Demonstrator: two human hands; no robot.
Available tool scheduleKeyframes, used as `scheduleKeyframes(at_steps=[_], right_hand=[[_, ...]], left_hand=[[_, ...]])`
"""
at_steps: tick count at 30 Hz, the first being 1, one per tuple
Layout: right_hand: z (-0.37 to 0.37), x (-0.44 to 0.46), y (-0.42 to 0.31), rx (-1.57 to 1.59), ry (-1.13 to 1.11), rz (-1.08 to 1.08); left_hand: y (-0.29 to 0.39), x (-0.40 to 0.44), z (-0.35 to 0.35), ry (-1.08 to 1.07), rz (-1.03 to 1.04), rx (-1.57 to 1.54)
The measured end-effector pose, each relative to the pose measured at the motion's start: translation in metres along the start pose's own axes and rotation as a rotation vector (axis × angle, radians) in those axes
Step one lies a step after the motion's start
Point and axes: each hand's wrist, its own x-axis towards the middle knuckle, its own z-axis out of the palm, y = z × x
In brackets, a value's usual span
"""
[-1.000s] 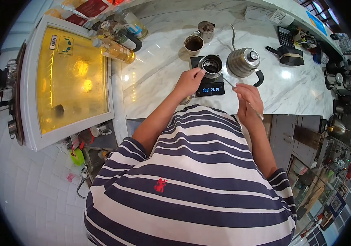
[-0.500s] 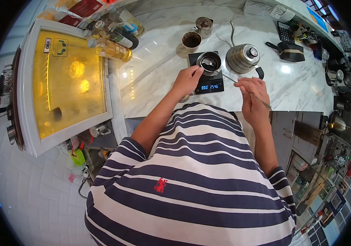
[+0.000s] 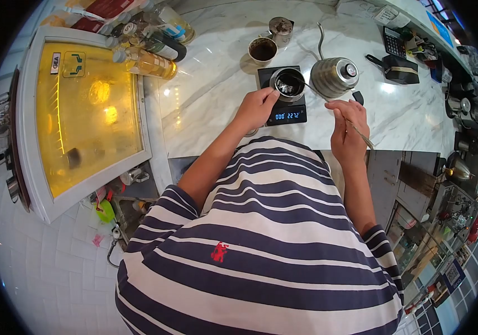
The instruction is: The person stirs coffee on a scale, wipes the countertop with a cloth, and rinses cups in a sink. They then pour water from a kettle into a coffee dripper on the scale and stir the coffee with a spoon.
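My left hand (image 3: 255, 110) pinches the near left rim of a small metal cup (image 3: 293, 98), which holds dark liquid. The cup stands on a black digital scale (image 3: 278, 119) with a lit blue display. My right hand (image 3: 350, 125) is closed round a long thin stirring spoon (image 3: 318, 94). Its far end reaches over the rim into the cup, where the tip is hidden by the liquid. The handle's other end sticks out below my right palm.
Right of the cup stands a steel gooseneck kettle (image 3: 330, 78). Behind it are a cup of dark grounds (image 3: 262, 50) and a metal canister (image 3: 281, 32). Bottles (image 3: 152, 64) line the left, beside a yellow-lit glass-topped cabinet (image 3: 91, 123). A black pouch (image 3: 400, 70) and calculator (image 3: 393, 42) lie at right.
The spoon tip has moved from the cup's near right side into the cup. My right hand has turned slightly. The scale's reading has changed; my left hand still grips the rim.
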Motion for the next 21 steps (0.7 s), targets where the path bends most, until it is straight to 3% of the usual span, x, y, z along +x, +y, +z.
scheduleKeyframes(at_steps=[21], right_hand=[[0.003,-0.011,-0.002,0.035,-0.047,-0.01]], left_hand=[[0.009,-0.002,-0.005,-0.04,0.0,0.038]])
